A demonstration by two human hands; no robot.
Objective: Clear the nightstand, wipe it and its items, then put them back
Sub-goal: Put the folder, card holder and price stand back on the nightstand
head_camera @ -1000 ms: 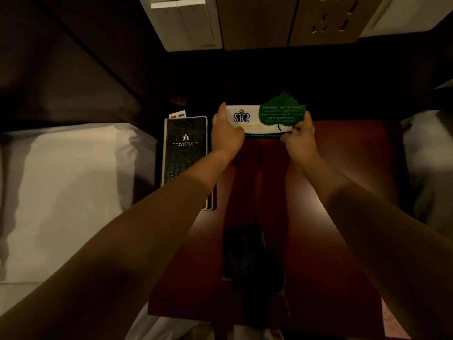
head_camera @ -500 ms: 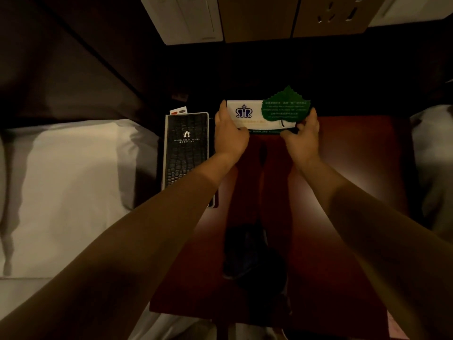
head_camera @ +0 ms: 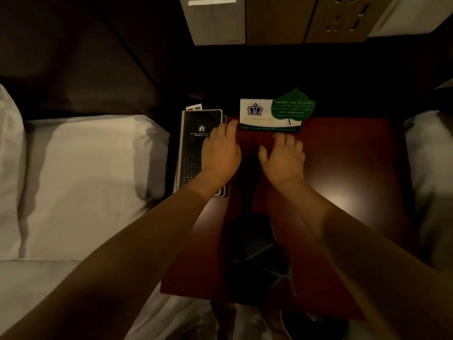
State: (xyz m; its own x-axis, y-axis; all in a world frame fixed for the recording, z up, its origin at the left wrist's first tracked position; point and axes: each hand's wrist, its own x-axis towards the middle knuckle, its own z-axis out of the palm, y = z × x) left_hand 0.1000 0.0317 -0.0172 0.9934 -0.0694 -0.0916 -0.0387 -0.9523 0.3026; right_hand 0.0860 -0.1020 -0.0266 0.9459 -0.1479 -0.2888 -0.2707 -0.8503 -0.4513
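Note:
A white card with a crown logo (head_camera: 256, 111) stands at the back edge of the red-brown nightstand (head_camera: 343, 168). A green leaf-shaped card (head_camera: 293, 106) leans against its right half. A black crocodile-pattern folder (head_camera: 196, 143) lies along the nightstand's left edge. My left hand (head_camera: 220, 153) hovers with fingers apart, partly over the folder, just below the white card. My right hand (head_camera: 284, 155) is also open, a little in front of the cards. Neither hand touches the cards. A dark cloth (head_camera: 257, 256) lies near the front of the nightstand.
A bed with a white pillow (head_camera: 85, 180) lies to the left. More white bedding (head_camera: 429, 168) is on the right. A wall panel with a switch and sockets (head_camera: 282, 18) hangs above the nightstand. A small card with red marks (head_camera: 194, 107) peeks out behind the folder.
Both hands have let go of the white card and the leaf card and pulled back toward me. The cards now stand on their own at the back edge.

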